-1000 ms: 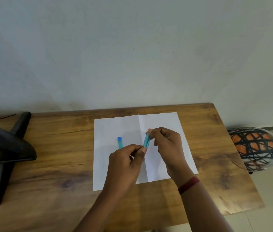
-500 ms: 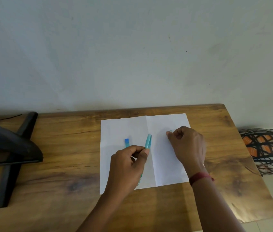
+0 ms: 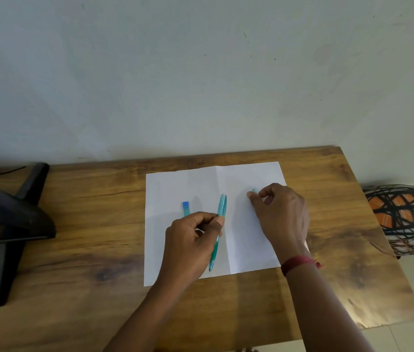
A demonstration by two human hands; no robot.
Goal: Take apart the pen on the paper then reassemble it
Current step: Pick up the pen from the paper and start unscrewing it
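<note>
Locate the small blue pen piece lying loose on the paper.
In the head view, the blue pen piece lies on the left half of the paper, just beyond the left hand, which holds the pen barrel.

a single head-worn camera looks forward and down from the person's side of the wooden table [image 3: 78, 250], its wide angle curving the table's far edge and taking in a broad stretch of the wall [image 3: 200, 72] behind. it sits close enough that both forearms enter from the bottom edge, with the paper [image 3: 249, 245] just right of centre. no second view shares the scene.
</note>
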